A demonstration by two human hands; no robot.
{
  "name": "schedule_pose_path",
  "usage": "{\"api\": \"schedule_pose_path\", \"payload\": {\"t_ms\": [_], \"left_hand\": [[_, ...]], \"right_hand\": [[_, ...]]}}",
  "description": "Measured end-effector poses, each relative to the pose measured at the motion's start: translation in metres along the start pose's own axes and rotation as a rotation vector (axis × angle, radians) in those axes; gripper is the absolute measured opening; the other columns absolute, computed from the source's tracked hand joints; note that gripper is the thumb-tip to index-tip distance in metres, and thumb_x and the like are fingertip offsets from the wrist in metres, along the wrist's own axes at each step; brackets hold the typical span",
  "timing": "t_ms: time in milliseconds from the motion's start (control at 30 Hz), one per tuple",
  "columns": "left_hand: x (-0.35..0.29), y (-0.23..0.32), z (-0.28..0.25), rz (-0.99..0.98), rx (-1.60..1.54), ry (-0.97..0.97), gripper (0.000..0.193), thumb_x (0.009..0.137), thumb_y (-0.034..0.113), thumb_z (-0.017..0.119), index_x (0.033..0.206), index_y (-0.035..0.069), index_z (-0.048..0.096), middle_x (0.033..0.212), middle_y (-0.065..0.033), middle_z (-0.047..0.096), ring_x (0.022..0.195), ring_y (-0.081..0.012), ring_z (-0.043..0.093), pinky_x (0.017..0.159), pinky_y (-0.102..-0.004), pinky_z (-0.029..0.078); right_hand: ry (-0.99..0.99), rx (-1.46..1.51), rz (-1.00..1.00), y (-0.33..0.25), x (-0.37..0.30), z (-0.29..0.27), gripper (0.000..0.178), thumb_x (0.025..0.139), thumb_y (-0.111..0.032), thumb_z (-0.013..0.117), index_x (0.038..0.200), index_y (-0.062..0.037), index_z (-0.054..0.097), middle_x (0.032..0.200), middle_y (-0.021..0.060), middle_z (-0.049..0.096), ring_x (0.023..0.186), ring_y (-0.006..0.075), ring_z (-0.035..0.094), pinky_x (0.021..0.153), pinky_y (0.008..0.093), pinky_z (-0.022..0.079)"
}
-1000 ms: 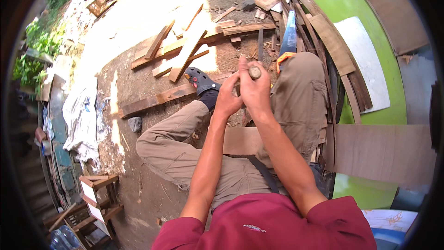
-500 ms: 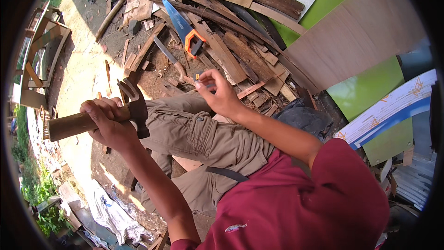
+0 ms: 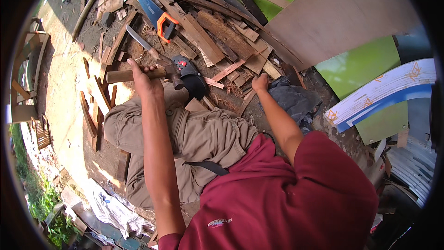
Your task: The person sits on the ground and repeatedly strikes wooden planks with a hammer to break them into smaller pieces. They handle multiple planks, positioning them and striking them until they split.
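Note:
My left hand (image 3: 149, 83) is wrapped round the wooden handle of a claw hammer (image 3: 172, 70), held level above my raised knee with its metal head pointing right. My right hand (image 3: 260, 82) reaches down beside the wood pile, fingers curled and mostly hidden; what they hold, if anything, does not show. It is at the upper end of a short wood strip (image 3: 247, 101) and close to a black plastic bag (image 3: 296, 101). Beyond the hammer, a long-bladed knife (image 3: 138, 37) lies near a handsaw (image 3: 147, 5) with a blue blade and orange-black handle.
A heap of planks and offcuts (image 3: 203, 37) covers the ground ahead. My dark clog (image 3: 196, 83) rests at its near edge. Large green and brown boards (image 3: 342, 18) lean on the right. Upright wood pieces (image 3: 95, 97) stand left of my knee.
My left hand has brought the hammer right and away from me. My right hand has moved right and down toward the bag; the small dark-and-yellow item at its fingertips no longer shows. The view has shifted.

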State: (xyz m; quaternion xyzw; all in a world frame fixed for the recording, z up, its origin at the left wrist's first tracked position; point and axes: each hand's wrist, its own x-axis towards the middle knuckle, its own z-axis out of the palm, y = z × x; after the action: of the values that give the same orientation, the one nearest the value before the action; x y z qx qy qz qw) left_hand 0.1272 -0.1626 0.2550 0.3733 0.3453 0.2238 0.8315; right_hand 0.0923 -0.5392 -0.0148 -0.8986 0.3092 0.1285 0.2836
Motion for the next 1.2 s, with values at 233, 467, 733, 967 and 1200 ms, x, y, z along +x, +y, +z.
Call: {"api": "schedule_pose_path", "payload": {"t_ms": [233, 467, 733, 967, 1200], "left_hand": [[0.007, 0.009, -0.034, 0.084, 0.115, 0.131, 0.036, 0.095, 0.041, 0.069, 0.086, 0.011, 0.052, 0.066, 0.0007, 0.044, 0.059, -0.0126, 0.047, 0.061, -0.0292, 0.046], [0.008, 0.015, -0.047, 0.124, 0.055, 0.080, 0.036, 0.095, 0.042, 0.068, 0.086, 0.012, 0.052, 0.065, 0.0001, 0.044, 0.062, -0.0136, 0.048, 0.064, -0.0307, 0.046], [-0.003, 0.011, -0.036, 0.074, 0.110, 0.059, 0.037, 0.096, 0.042, 0.068, 0.083, 0.012, 0.052, 0.065, 0.0002, 0.044, 0.062, -0.0137, 0.047, 0.065, -0.0302, 0.046], [-0.002, 0.009, -0.035, 0.094, 0.198, 0.038, 0.040, 0.095, 0.048, 0.066, 0.082, 0.014, 0.049, 0.068, 0.0012, 0.042, 0.066, -0.0144, 0.045, 0.070, -0.0323, 0.044], [-0.002, 0.013, -0.045, 0.100, 0.203, 0.058, 0.041, 0.096, 0.049, 0.065, 0.080, 0.015, 0.048, 0.068, 0.0018, 0.041, 0.065, -0.0135, 0.045, 0.069, -0.0312, 0.043]], "right_hand": [[-0.276, -0.348, -0.030, 0.029, 0.002, -0.005, 0.088, 0.086, -0.013, 0.069, 0.151, 0.0107, 0.015, 0.153, 0.0321, 0.027, 0.140, 0.0402, 0.038, 0.115, 0.0435, 0.035], [-0.274, -0.311, -0.014, 0.034, -0.039, 0.011, 0.089, 0.084, -0.014, 0.072, 0.152, 0.0045, 0.017, 0.152, 0.0281, 0.031, 0.135, 0.0427, 0.043, 0.111, 0.0450, 0.040], [-0.467, -0.405, -0.030, 0.013, -0.025, 0.002, 0.081, 0.091, -0.069, 0.049, 0.123, 0.0037, 0.064, 0.129, 0.0261, 0.059, 0.134, 0.0414, 0.045, 0.110, 0.0488, 0.040], [-0.103, -0.199, 0.052, 0.033, 0.010, 0.024, 0.069, 0.086, -0.025, 0.069, 0.142, 0.0035, 0.039, 0.138, 0.0269, 0.047, 0.129, 0.0398, 0.047, 0.108, 0.0484, 0.041], [-0.052, -0.413, 0.041, 0.005, -0.006, 0.035, 0.092, 0.083, -0.030, 0.076, 0.148, 0.0077, 0.024, 0.148, 0.0257, 0.034, 0.138, 0.0392, 0.038, 0.112, 0.0464, 0.038]]}}
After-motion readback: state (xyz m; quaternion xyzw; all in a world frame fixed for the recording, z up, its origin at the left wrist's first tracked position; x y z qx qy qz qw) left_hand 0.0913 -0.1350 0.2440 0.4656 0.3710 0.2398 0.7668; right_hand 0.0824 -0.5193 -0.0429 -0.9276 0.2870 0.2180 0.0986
